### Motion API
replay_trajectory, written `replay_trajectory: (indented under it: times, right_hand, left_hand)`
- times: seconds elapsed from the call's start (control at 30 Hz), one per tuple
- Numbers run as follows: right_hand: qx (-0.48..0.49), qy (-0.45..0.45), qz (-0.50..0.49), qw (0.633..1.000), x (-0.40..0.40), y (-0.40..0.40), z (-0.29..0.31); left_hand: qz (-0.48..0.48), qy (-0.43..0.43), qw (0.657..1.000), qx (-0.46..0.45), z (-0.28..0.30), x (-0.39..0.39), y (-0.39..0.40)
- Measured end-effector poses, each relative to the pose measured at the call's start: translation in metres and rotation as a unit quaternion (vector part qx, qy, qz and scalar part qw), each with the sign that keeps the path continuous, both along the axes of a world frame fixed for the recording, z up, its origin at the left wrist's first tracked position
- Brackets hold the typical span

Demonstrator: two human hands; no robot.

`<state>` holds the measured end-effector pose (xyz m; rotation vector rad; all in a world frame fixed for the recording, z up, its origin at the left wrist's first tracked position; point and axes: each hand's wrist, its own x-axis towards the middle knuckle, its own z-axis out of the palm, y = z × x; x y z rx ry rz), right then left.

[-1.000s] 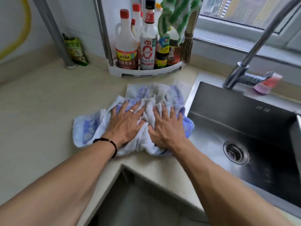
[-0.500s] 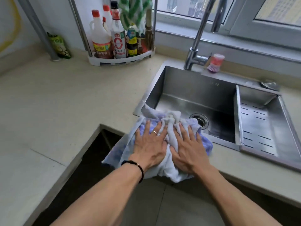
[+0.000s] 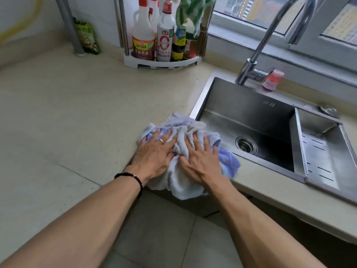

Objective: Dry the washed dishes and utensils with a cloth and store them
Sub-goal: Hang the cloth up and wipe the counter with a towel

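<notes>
Two hands: my left hand (image 3: 154, 151) and right hand (image 3: 201, 159) lie spread flat, pressing the bunched white-and-lilac cloth (image 3: 180, 151).
Cloth: on the counter's front edge, beside the steel sink (image 3: 249, 113).
Change: cloth swept from back corner toward me.
Meaning: I judge counter-wiping; no dishes visible.

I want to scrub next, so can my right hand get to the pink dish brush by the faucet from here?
Probably yes. The right hand lies flat on the towel at the sink's near corner, and only the open basin lies between it and the dish brush.
</notes>
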<state>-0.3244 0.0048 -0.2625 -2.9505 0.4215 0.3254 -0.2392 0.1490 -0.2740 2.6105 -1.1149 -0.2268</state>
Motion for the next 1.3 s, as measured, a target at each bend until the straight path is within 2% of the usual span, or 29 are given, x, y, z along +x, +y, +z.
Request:
replay_trajectory:
  times: [0.1,0.23,0.4,0.53,0.63,0.77,0.9,0.97,1.07,1.13,1.3]
  right_hand:
    - [0.007,-0.016,0.046,0.999,0.020,0.022,0.006]
    - [0.039,-0.084,0.108,0.990,0.012,0.036,0.039]
    - [0.161,-0.140,0.152,0.965,0.000,0.052,0.083]
    - [0.258,-0.160,0.203,0.931,-0.019,0.067,0.124]
    - [0.316,-0.147,0.278,0.895,-0.037,0.085,0.155]
    - [0.322,-0.140,0.317,0.881,-0.050,0.118,0.188]
    - [0.235,-0.156,0.389,0.877,-0.087,0.187,0.226]
    - [0.270,-0.135,0.441,0.845,-0.116,0.220,0.242]
    - [0.336,-0.089,0.521,0.779,-0.167,0.264,0.262]
    - [0.334,-0.042,0.578,0.744,-0.206,0.297,0.273]
    - [0.322,0.119,0.659,0.669,-0.288,0.371,0.282]
  left_hand:
    - [0.016,0.004,0.999,-0.041,0.007,0.011,0.029]
    - [0.107,0.058,0.989,-0.088,0.042,-0.005,0.033]
    - [0.218,0.090,0.965,-0.113,0.081,-0.034,0.062]
    - [0.284,0.181,0.930,-0.146,0.107,-0.081,0.093]
    - [0.363,0.170,0.898,-0.180,0.137,-0.129,0.123]
    - [0.455,0.155,0.846,-0.230,0.184,-0.183,0.156]
    - [0.570,0.074,0.763,-0.297,0.233,-0.250,0.199]
    - [0.616,0.049,0.715,-0.326,0.249,-0.278,0.221]
    - [0.680,0.043,0.624,-0.383,0.276,-0.334,0.261]
    - [0.718,0.023,0.554,-0.421,0.289,-0.381,0.296]
    - [0.779,-0.025,0.430,-0.455,0.303,-0.488,0.366]
